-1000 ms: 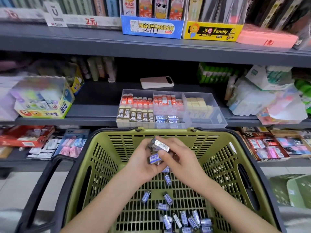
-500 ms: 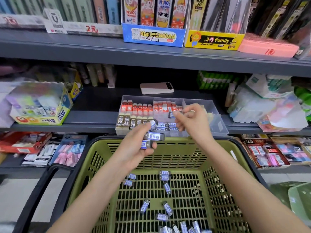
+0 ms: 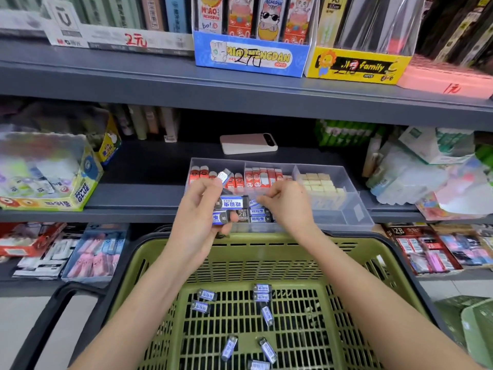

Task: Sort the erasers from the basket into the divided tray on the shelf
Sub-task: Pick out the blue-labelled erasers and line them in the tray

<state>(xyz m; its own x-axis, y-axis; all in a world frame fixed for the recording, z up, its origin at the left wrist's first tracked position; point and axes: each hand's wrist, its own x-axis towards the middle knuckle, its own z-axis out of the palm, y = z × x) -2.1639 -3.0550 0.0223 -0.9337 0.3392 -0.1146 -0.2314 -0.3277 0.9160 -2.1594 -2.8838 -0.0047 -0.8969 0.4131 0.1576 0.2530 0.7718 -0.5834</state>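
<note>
A clear divided tray [image 3: 354, 209] sits on the middle shelf, holding red, black 2B, blue and cream erasers in separate compartments. My left hand [image 3: 202, 206] is raised in front of the tray's left part and grips a bunch of blue-wrapped erasers [image 3: 231, 203]. My right hand [image 3: 288, 201] reaches into the tray's front middle compartment and pinches one blue eraser [image 3: 254, 202] over the blue ones lying there. Below, the green basket [image 3: 266, 252] holds several loose blue erasers [image 3: 262, 288] on its floor.
A pink phone [image 3: 248, 142] lies on the shelf behind the tray. A glue box [image 3: 50, 180] stands at the left, plastic-wrapped packs [image 3: 426, 177] at the right. The upper shelf edge [image 3: 240, 89] overhangs. Lower shelves hold more stationery packs.
Both hands rose from the basket to the tray. The right hand carried one blue eraser to the front middle compartment, and the left hand followed up with its bunch.
</note>
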